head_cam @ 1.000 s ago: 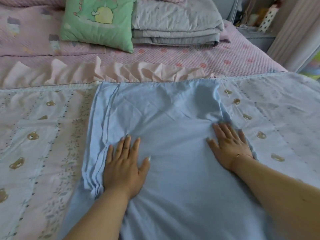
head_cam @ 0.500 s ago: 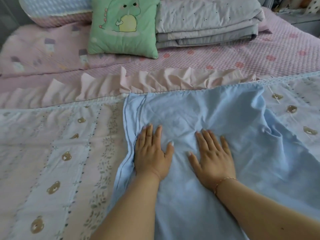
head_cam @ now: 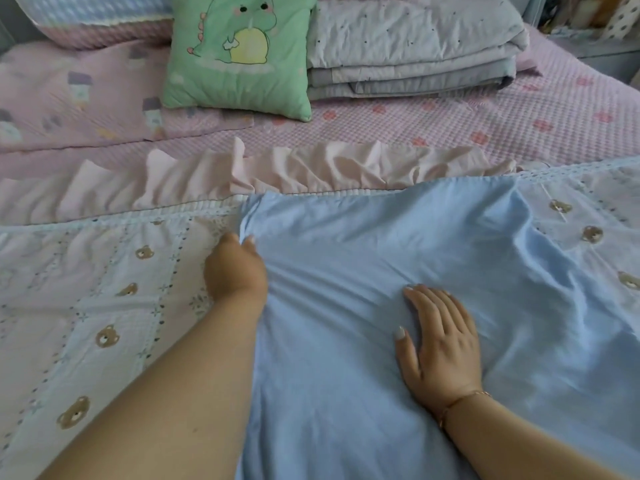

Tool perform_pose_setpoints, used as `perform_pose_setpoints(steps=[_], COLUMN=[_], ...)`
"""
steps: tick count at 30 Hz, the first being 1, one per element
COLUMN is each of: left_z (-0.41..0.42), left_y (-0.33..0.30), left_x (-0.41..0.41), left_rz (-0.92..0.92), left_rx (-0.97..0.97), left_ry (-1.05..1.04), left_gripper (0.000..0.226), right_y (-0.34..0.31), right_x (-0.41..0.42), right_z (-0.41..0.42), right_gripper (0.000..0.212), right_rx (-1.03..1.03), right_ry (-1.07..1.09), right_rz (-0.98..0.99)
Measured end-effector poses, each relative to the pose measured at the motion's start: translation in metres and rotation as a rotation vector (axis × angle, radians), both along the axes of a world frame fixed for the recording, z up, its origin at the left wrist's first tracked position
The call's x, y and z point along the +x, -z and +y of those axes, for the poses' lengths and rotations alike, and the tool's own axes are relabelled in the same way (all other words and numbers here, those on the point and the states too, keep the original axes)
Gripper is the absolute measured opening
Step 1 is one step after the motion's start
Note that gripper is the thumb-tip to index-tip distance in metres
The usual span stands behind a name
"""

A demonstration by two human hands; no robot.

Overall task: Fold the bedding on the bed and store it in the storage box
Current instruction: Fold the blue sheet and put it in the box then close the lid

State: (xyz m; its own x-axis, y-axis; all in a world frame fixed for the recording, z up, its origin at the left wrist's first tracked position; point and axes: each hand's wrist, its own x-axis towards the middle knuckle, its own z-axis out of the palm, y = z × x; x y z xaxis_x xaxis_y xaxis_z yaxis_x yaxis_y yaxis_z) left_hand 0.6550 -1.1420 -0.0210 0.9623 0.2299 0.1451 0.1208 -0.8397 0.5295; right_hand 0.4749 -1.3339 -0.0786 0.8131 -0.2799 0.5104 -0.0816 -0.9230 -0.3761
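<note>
Left hand (head_cam: 235, 271) pinches the blue sheet (head_cam: 381, 258) edge at frame centre; right hand (head_cam: 440, 344) lies flat, fingers released, lower right.

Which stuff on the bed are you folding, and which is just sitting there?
For the folding:
blue sheet
left hand, pinching its edge
right hand, pressing it flat

Just sitting there:
green dinosaur cushion
folded grey quilt

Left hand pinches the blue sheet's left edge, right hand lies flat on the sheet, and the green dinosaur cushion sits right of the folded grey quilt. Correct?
Not quite. The head view shows the green dinosaur cushion left of the folded grey quilt. The left hand does pinch the blue sheet, and the right hand lies flat.
</note>
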Motion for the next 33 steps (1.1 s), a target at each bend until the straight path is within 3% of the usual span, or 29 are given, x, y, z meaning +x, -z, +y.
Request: perform_pose_setpoints(steps=[3, 5, 6, 8, 10, 12, 14, 18, 20, 22, 24, 26, 28, 30, 33], left_z=[-0.004, -0.020, -0.029, -0.047, -0.061, -0.069, -0.066, -0.032, -0.031, -0.053, -0.088, -0.112, -0.111, -0.097, -0.095], left_y=[0.002, -0.002, -0.003, 0.006, 0.019, 0.024, 0.025, 0.000, -0.013, -0.018, -0.015, -0.006, 0.008, 0.013, 0.000], left_x=[-0.003, -0.020, -0.033, -0.061, -0.080, -0.076, -0.052, 0.014, 0.022, 0.005, -0.019, -0.036, -0.023, 0.005, 0.015], left_rz=[0.052, -0.131, -0.271, -0.443, -0.359, -0.180, 0.016, 0.408, 0.437, 0.198, -0.088, -0.040, 0.130, 0.281, 0.384], left_rx=[0.053, 0.221, 0.271, 0.268, 0.302, 0.404, 0.525, 0.713, 0.758, 0.739, 0.528, 0.405, 0.530, 0.631, 0.604], left_ry=[-0.013, 0.000, 0.109, 0.517, 0.883, 1.090, 1.056, 0.474, 0.320, 0.379, 0.753, 1.090, 1.043, 0.789, 0.576], left_gripper=[0.020, 0.032, 0.037, 0.041, 0.044, 0.050, 0.056, 0.061, 0.064, 0.061, 0.054, 0.047, 0.049, 0.054, 0.058], right_y=[-0.002, -0.002, -0.002, -0.002, -0.003, -0.002, -0.002, -0.002, -0.003, -0.003, -0.002, -0.001, -0.001, -0.001, -0.001], right_x=[0.002, 0.002, 0.002, 0.002, 0.002, 0.002, 0.002, 0.002, 0.003, 0.003, 0.003, 0.003, 0.004, 0.006, 0.007], right_z=[0.001, 0.000, 0.000, 0.000, 0.000, -0.001, -0.001, -0.001, -0.001, -0.002, -0.002, -0.002, -0.004, -0.004, -0.004], right_gripper=[0.051, 0.051, 0.051, 0.049, 0.045, 0.040, 0.034, 0.035, 0.036, 0.035, 0.033, 0.028, 0.025, 0.026, 0.034], right_rx=[0.015, 0.015, 0.015, 0.010, 0.026, 0.052, 0.080, 0.099, 0.108, 0.112, 0.127, 0.156, 0.175, 0.176, 0.172], right_ry=[0.000, 0.009, 0.004, -0.008, -0.009, 0.005, 0.021, 0.026, 0.025, 0.024, 0.023, 0.020, 0.016, 0.011, 0.025], right_rz=[0.026, 0.053, 0.067, 0.078, 0.052, 0.017, -0.021, -0.004, 0.011, 0.022, 0.014, -0.001, 0.001, 0.014, 0.058])
